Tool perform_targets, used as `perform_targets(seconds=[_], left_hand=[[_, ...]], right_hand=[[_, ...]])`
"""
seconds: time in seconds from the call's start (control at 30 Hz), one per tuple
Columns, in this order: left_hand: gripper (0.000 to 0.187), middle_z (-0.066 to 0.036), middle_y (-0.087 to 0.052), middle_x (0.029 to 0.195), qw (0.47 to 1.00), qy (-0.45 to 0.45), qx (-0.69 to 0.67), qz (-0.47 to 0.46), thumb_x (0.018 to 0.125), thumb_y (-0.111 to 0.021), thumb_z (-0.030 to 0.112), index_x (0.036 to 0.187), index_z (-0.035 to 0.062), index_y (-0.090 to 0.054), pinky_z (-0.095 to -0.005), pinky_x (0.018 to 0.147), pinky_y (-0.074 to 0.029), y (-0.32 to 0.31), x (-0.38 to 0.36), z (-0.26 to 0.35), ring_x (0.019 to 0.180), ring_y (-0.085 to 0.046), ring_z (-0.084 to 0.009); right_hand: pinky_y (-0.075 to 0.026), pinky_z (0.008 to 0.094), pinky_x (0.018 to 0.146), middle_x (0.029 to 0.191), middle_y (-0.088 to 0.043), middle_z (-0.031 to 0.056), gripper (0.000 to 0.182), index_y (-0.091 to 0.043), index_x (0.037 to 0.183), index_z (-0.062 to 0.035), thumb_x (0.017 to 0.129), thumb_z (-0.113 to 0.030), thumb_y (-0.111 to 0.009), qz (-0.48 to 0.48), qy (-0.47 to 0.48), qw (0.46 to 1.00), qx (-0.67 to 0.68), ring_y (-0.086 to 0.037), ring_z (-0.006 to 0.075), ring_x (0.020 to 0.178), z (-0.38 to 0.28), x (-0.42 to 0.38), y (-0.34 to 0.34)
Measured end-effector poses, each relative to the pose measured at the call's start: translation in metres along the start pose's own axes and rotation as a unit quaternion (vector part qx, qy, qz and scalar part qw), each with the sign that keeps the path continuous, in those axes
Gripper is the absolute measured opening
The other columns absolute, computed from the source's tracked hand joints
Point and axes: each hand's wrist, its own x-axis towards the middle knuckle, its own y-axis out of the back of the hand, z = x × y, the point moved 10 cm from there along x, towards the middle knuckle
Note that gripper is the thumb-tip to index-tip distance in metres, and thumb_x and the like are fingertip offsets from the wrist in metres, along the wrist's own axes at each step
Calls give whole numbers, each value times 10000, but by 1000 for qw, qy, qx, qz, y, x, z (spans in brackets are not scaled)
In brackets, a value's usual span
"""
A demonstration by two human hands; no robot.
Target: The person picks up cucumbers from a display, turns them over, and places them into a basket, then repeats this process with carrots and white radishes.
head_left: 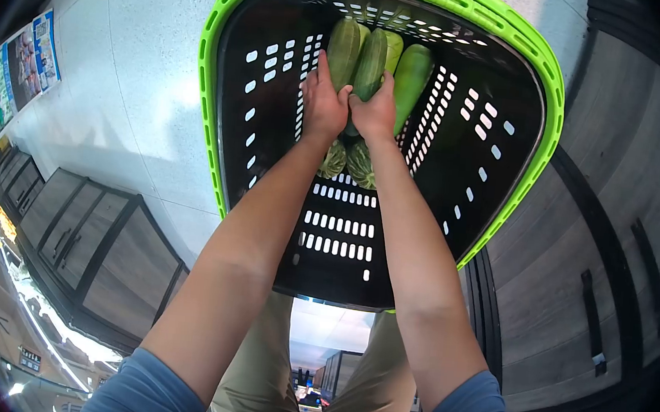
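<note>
Both my hands are deep inside a black basket with a green rim [206, 109]. My left hand [325, 110] is closed around the lower end of the left zucchini [344, 49], its index finger along the left side. My right hand [375, 114] closes on the middle zucchini [371, 62], thumb on one side and fingers on the other. A smooth green gourd [414, 80] lies just right of that hand. Paler green vegetables [394, 48] show partly behind the zucchinis. Under my wrists lie two striped green squashes [334, 159], partly covered by my forearms.
The slotted basket walls rise around both arms. Grey wood-look cabinets with dark handles stand at right [571, 227] and lower left [110, 249]. Pale floor [145, 72] shows at left, beside a printed poster [24, 65]. My legs [253, 372] are below the basket.
</note>
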Motion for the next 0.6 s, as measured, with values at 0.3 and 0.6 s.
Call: perform_targets(seconds=[0.3, 0.6], left_hand=[[784, -228, -392, 1537, 999, -47, 9, 9, 961, -661, 110, 1622, 65, -241, -478, 1140, -416, 14, -10, 6, 1387, -427, -413], [791, -190, -254, 1654, 992, -106, 70, -10, 895, -610, 6, 1615, 80, -289, -464, 1147, -437, 16, -20, 22, 1479, -335, -400]], right_hand=[[-462, 439, 1089, 1405, -523, 249, 827, -357, 1549, -12, 839, -98, -773, 23, 31, 999, -39, -548, 413, 1282, -7, -7, -7], [-433, 424, 1121, 1441, -504, 224, 724, -373, 1562, -11, 906, -51, -676, 28, 14, 999, -20, -519, 397, 1319, 3, -12, -8]])
